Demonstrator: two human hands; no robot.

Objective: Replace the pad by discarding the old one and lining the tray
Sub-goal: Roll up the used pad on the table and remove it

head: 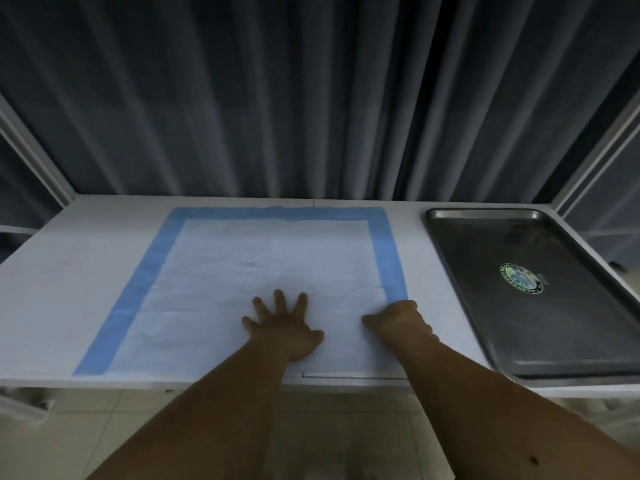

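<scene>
A white pad with a blue border [263,265] lies spread flat on the white table [69,258]. My left hand [284,327] presses flat on the pad's near middle, fingers spread. My right hand [401,323] grips the pad's right edge near the front, fingers curled over the blue border where it ends. An empty metal tray [561,327] with a round green sticker sits at the table's right end, apart from the pad.
A dark pleated curtain [311,98] hangs right behind the table. White frame posts stand at both back corners. A tiled floor [346,410] shows below the table's front edge.
</scene>
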